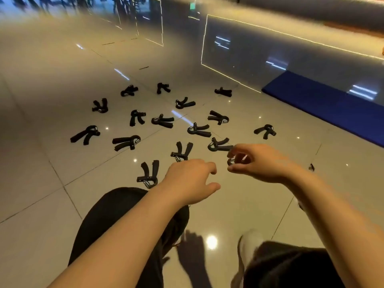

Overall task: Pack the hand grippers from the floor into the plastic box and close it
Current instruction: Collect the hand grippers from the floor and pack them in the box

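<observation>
Several black hand grippers with metal springs lie scattered over the shiny tiled floor (pixel 62 167). One lies closest, in front of my left knee (pixel 148 173), another just beyond it (pixel 182 151), and a third further right (pixel 219 144). My right hand (pixel 257 163) has its fingers and thumb curled round the metal spring end of one hand gripper (pixel 235 160), low over the floor. My left hand (pixel 191 180) hovers beside it with loosely curled fingers and holds nothing. No plastic box is in view.
A blue mat (pixel 332 104) lies on the floor at the right. My legs in black trousers (pixel 116 221) and a white shoe (pixel 249 246) fill the bottom of the view. More hand grippers lie further away, such as one at the far left (pixel 85 135).
</observation>
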Motion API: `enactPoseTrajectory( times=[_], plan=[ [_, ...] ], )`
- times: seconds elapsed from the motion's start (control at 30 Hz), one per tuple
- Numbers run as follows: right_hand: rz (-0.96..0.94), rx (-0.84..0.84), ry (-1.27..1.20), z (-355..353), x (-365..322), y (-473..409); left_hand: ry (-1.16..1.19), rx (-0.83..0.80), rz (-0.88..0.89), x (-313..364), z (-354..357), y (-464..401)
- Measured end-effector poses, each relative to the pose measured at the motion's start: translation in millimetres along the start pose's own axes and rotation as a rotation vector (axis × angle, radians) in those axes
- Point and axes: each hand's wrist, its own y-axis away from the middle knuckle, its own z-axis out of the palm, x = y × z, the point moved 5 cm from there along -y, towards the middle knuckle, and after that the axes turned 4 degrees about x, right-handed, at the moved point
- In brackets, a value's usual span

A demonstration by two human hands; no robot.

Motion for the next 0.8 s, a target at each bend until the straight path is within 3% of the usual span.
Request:
enactPoseTrajectory(
  times=[0.33,0.47,0.6,0.7,0.8],
  plan=[
    [-0.02,-0.028,0.252,-7.7,79.3,-66.3,-0.226,-0.194,-0.011,-51.2,9.4,-92.9],
    [-0.084,-0.204,0.347,17.4,95.3,-110.8,-0.225,-0.323,0.019,-92.7,16.6,-155.7],
    [-0.177,-0.252,0.366,45.6,105.8,-165.9,-0.34,-0.442,0.018,-155.2,39.9,-220.8],
    [-0.281,-0.298,0.387,81.3,114.4,-211.3,-0.315,-0.39,-0.049,-211.2,73.9,-252.9],
    [-0.315,-0.36,0.419,126.1,131.1,-255.1,-0.129,-0.262,-0.254,-267.0,135.4,-250.6]
  ],
)
